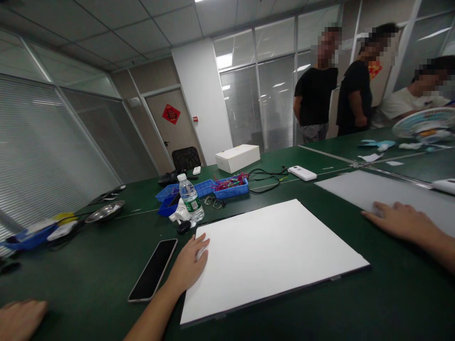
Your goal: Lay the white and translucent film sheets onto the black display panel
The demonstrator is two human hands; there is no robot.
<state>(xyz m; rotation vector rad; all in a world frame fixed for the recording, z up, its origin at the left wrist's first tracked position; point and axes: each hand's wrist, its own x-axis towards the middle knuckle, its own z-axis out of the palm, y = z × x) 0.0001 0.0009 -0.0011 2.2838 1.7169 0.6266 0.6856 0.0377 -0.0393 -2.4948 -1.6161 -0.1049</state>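
My left hand (pixel 189 263) rests palm down on the left edge of a flat white board (pixel 273 255) with a dark rim. Its fingers are loosely spread, with the thumb apart from them, and they hold nothing that I can see. Just left of the wrist a dark-screened phone (pixel 152 270) lies on the green table (pixel 88 274). Beyond my fingertips stand a water bottle (pixel 191 201) with a green label and a small white device (pixel 180 211). My right hand does not show; the arm at the right edge appears to be a co-worker's.
A co-worker's hand (pixel 405 222) touches a grey board (pixel 377 182) at right; another hand (pixel 23 317) is at lower left. Farther back are blue trays (pixel 232 193), glasses (pixel 215 202), black cables (pixel 266 180), a white box (pixel 238 157) and a metal bowl (pixel 105 211).
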